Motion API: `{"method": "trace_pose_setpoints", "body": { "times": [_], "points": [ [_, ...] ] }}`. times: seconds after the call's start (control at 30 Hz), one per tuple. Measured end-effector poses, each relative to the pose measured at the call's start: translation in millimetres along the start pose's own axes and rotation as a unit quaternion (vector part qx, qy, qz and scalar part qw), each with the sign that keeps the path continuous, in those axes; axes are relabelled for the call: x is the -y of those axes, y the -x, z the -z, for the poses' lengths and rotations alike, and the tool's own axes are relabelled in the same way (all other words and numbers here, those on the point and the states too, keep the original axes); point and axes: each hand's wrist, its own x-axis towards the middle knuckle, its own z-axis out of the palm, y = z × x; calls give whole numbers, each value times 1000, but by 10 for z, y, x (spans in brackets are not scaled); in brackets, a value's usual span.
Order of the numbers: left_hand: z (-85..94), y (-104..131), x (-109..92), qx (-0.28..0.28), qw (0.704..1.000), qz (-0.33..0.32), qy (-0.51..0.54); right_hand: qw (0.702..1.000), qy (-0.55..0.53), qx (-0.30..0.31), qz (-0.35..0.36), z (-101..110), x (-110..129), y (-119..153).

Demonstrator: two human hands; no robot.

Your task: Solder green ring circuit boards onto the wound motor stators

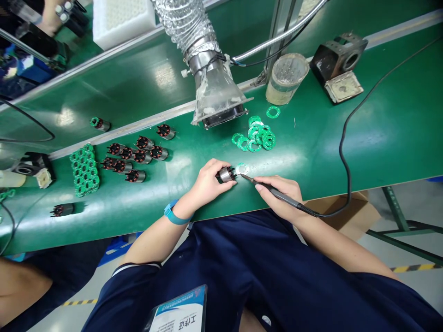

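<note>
My left hand (212, 180), with a blue wrist strap (176, 214), is closed around a motor stator (226, 174) lying on its side just above the green bench. My right hand (279, 193) grips a soldering iron (282, 196) like a pen. The iron's tip points left, close to the stator's right end; whether it touches cannot be made out. A ring-shaped circuit board (242, 169) lies just beyond the tip. Farther back is a loose pile of green ring boards (259, 133), with a single ring board (273, 112) apart from it.
Several wound stators (134, 156) stand left, near a panel of green boards (85, 170). A fume-extraction hood (219, 99) hangs overhead. At the back right are a tub (287, 78) and an iron stand (339, 64). The iron's cable (342, 138) loops right. Another person's arm (24, 286) shows at left.
</note>
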Motion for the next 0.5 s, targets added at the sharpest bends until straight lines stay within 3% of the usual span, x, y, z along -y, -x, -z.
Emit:
{"method": "trace_pose_setpoints", "body": {
  "times": [0.5],
  "points": [
    [-20,20,4,6,1000,5,-4,1000,1,31,2,12,21,-23]
  ]
}}
